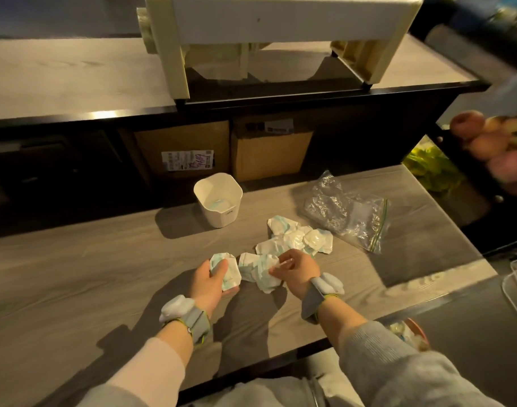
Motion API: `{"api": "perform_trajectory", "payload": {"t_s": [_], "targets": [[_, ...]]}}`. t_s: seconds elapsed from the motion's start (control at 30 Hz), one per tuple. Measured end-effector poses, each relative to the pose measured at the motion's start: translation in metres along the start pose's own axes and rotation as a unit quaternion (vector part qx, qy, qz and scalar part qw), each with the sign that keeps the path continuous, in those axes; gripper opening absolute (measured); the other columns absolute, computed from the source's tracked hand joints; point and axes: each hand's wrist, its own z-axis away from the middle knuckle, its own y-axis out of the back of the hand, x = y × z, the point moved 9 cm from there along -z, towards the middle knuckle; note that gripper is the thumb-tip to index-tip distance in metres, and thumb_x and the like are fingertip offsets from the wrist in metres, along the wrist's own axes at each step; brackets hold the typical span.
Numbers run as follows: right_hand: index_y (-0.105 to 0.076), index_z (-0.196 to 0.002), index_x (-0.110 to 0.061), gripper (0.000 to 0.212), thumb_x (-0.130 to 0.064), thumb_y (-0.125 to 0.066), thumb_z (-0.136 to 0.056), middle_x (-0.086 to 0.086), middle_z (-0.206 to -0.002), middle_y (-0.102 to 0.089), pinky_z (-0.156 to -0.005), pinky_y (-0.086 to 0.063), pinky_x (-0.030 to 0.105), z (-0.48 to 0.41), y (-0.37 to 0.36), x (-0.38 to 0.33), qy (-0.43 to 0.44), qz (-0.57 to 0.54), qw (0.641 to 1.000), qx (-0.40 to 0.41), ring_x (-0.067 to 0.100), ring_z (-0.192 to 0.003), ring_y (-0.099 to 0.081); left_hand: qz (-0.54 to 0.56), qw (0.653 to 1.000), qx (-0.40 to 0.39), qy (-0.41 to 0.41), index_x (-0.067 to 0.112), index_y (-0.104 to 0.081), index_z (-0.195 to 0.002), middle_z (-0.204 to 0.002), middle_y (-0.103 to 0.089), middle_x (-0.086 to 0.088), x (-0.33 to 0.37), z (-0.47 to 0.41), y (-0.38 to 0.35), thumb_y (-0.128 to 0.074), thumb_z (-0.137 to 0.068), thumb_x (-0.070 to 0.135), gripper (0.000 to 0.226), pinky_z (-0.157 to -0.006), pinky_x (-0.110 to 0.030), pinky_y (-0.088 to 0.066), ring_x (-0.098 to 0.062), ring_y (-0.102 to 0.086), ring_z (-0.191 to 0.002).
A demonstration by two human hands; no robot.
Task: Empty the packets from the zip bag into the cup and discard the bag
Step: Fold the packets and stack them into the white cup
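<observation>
A white cup stands upright on the grey table, with a pale blue-white packet lying at its bottom. Several crumpled white and light-blue packets lie loose in a pile right of the cup. The clear zip bag lies flat and crumpled at the far right of the table, apart from both hands. My left hand is closed around a bunch of packets. My right hand pinches the edge of another packet at the near end of the pile.
A dark shelf unit with two cardboard boxes stands behind the table. Above it sits a cream-coloured stand. Fruit and green leaves fill the right edge. The table's near edge runs just in front of my forearms.
</observation>
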Motion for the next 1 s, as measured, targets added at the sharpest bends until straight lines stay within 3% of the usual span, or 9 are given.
{"api": "perform_trajectory", "payload": {"t_s": [0.17,0.27,0.37,0.5,0.6,0.67,0.77,0.87,1.0], "targets": [[-0.056,-0.107,-0.026,0.044,-0.038,-0.075,-0.07,-0.006,-0.089,-0.064,-0.063,-0.045,0.024,0.006,-0.024,0.022,-0.024,0.123,0.991,-0.05,0.015,-0.078,-0.059,-0.001,1.0,0.007,-0.004,0.013,-0.058,-0.107,-0.111,-0.064,-0.015,-0.004,0.005,0.003,-0.053,-0.096,0.017,0.013,-0.064,-0.034,-0.06,-0.032,-0.064,-0.101],[-0.057,-0.1,-0.026,0.035,-0.038,-0.072,-0.071,-0.01,-0.082,-0.057,-0.064,-0.045,0.025,0.01,-0.026,0.023,0.003,0.143,0.989,-0.035,0.015,-0.074,-0.058,0.007,1.0,0.008,0.005,0.011,-0.057,-0.106,-0.115,-0.063,-0.02,-0.01,0.008,0.004,-0.053,-0.096,0.017,0.013,-0.075,-0.042,-0.058,-0.037,-0.063,-0.105],[-0.055,-0.086,-0.025,0.028,-0.035,-0.075,-0.069,-0.007,-0.087,-0.047,-0.057,-0.039,0.023,0.011,-0.019,0.019,0.018,0.138,0.99,-0.011,0.011,-0.067,-0.052,0.007,1.0,0.001,0.009,0.014,-0.058,-0.102,-0.114,-0.064,-0.019,-0.012,0.011,0.002,-0.053,-0.096,0.019,0.009,-0.067,-0.038,-0.06,-0.037,-0.064,-0.104],[-0.053,-0.077,-0.023,0.026,-0.025,-0.078,-0.071,-0.005,-0.073,-0.056,-0.057,-0.041,0.024,0.02,-0.01,0.022,-0.007,0.044,0.999,0.013,0.015,-0.066,-0.054,0.026,1.0,-0.011,0.009,0.017,-0.06,-0.097,-0.112,-0.064,-0.016,-0.013,0.019,-0.005,-0.053,-0.096,0.019,0.007,-0.062,-0.031,-0.061,-0.033,-0.063,-0.103],[-0.057,-0.089,-0.01,0.025,-0.01,-0.078,-0.076,0.006,-0.07,-0.056,-0.067,-0.05,0.036,0.037,-0.017,0.012,-0.008,-0.151,0.987,-0.045,0.022,-0.067,-0.055,0.039,0.999,-0.02,0.015,0.011,-0.059,-0.103,-0.113,-0.063,-0.017,-0.011,0.026,-0.011,-0.053,-0.096,0.019,0.013,-0.062,-0.03,-0.061,-0.034,-0.062,-0.103],[-0.06,-0.095,-0.008,0.019,-0.008,-0.073,-0.081,0.008,-0.075,-0.058,-0.066,-0.054,0.034,0.046,-0.022,0.002,-0.013,-0.24,0.966,-0.094,0.022,-0.07,-0.059,0.053,0.998,-0.029,0.026,0.007,-0.059,-0.11,-0.112,-0.064,-0.017,-0.009,0.03,-0.015,-0.054,-0.096,0.02,0.02,-0.059,-0.028,-0.061,-0.03,-0.063,-0.1],[-0.066,-0.106,-0.007,0.02,-0.016,-0.067,-0.088,0.007,-0.087,-0.066,-0.067,-0.056,0.027,0.056,-0.028,-0.012,-0.007,-0.254,0.957,-0.144,0.017,-0.075,-0.063,0.083,0.994,-0.054,0.038,0.007,-0.06,-0.118,-0.112,-0.067,-0.014,-0.005,0.035,-0.022,-0.054,-0.096,0.023,0.028,-0.062,-0.03,-0.061,-0.026,-0.066,-0.098],[-0.067,-0.108,-0.004,0.023,-0.019,-0.063,-0.091,0.011,-0.091,-0.064,-0.081,-0.056,0.038,0.057,-0.031,-0.017,-0.007,-0.234,0.962,-0.139,0.021,-0.083,-0.06,0.097,0.991,-0.076,0.052,0.008,-0.056,-0.123,-0.119,-0.065,-0.014,-0.004,0.039,-0.023,-0.055,-0.095,0.027,0.034,-0.076,-0.039,-0.06,-0.026,-0.065,-0.102],[-0.061,-0.105,-0.009,0.02,-0.018,-0.068,-0.087,0.005,-0.078,-0.062,-0.065,-0.054,0.031,0.052,-0.033,-0.02,-0.007,-0.204,0.973,-0.106,0.015,-0.067,-0.06,0.11,0.987,-0.109,0.053,0.008,-0.056,-0.124,-0.119,-0.066,-0.012,-0.004,0.041,-0.022,-0.061,-0.091,0.023,0.036,-0.082,-0.039,-0.059,-0.025,-0.066,-0.105]]}}
